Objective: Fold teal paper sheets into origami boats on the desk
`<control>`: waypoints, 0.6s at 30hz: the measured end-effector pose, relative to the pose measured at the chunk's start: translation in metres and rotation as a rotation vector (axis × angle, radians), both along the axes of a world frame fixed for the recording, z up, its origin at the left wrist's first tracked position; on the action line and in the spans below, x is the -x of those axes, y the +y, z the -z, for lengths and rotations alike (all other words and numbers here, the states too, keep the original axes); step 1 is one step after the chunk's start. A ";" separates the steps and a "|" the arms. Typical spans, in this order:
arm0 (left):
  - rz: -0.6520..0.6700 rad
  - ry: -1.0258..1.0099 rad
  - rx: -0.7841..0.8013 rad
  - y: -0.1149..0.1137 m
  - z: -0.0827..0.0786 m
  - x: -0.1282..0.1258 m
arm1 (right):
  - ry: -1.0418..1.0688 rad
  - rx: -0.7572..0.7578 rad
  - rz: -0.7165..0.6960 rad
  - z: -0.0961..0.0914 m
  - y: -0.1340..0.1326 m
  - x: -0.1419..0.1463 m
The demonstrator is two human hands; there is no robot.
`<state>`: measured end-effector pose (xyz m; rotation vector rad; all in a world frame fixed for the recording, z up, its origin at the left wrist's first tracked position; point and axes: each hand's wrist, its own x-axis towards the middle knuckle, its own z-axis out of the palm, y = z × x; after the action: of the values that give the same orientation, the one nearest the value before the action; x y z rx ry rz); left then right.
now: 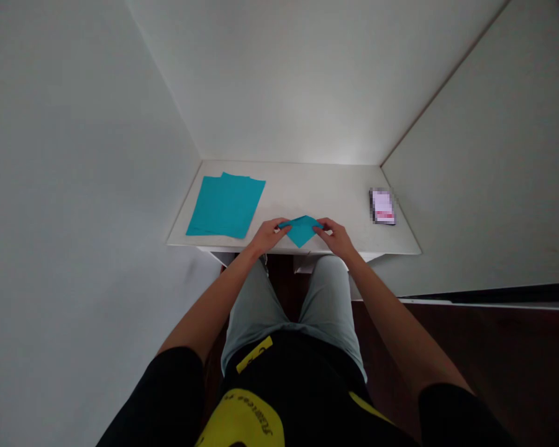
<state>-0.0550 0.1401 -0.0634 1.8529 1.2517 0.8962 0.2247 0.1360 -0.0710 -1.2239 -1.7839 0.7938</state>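
A small folded piece of blue paper, diamond-like with one point toward me, is held over the front part of the white desk. My left hand pinches its left corner between thumb and fingers. On the opposite corner my right hand is closed in the same way. Both thumbs lie on the near side of the paper. Some of the fingers are hidden behind it.
Several larger blue sheets lie in an overlapping stack on the desk's left side. A phone with its screen lit, partly pixelated, lies near the right edge. White walls enclose the desk at the back and both sides. My legs are under its front edge.
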 end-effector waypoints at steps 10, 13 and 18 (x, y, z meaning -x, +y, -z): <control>0.045 0.356 -0.277 -0.006 0.027 0.004 | -0.238 -0.180 -0.139 0.038 0.012 -0.008; 0.120 0.447 -0.355 -0.020 0.028 0.006 | -0.324 -0.227 -0.189 0.038 0.002 -0.010; 0.174 0.534 -0.421 -0.039 0.029 0.009 | -0.513 -0.246 -0.127 0.031 -0.027 0.018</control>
<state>-0.0643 0.1010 -0.0925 2.6166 1.2376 0.6172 0.2072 0.1094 -0.1019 -1.2276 -2.3114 0.3232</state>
